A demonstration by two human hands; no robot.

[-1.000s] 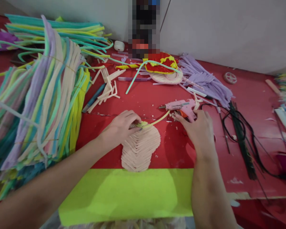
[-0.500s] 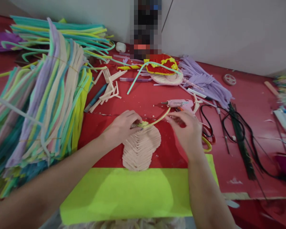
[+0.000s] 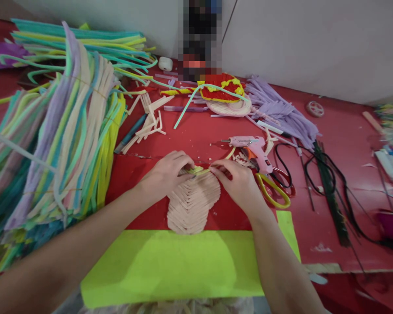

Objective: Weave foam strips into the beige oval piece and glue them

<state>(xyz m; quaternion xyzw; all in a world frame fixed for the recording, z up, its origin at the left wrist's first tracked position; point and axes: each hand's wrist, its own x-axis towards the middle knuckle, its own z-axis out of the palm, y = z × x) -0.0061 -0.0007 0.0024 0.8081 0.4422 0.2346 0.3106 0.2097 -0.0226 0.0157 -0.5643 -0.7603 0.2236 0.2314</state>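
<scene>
A flat beige shape of pipe cleaners [image 3: 191, 203], laid in slanting rows, rests on the red table in front of me. At its top edge lies a yellow pipe cleaner [image 3: 201, 171]. My left hand [image 3: 170, 174] pinches the top left edge, where the yellow strand begins. With thumb and fingertips, my right hand [image 3: 234, 179] closes on the yellow strand near the top right edge. The strand's free end curves out behind my right fingers, towards the pink glue gun [image 3: 250, 146].
Yellow-handled scissors [image 3: 275, 198] lie right of my right hand. Bundles of coloured pipe cleaners [image 3: 81, 117] fill the left side. Purple pipe cleaners [image 3: 281, 109] lie at the back right, beside a black cable [image 3: 342, 174]. A lime-green sheet [image 3: 173, 266] covers the near edge.
My right hand has moved left and slightly down along the yellow pipe cleaner, to the beige shape's edge. The glue gun and scissors are now uncovered. My left hand stays put.
</scene>
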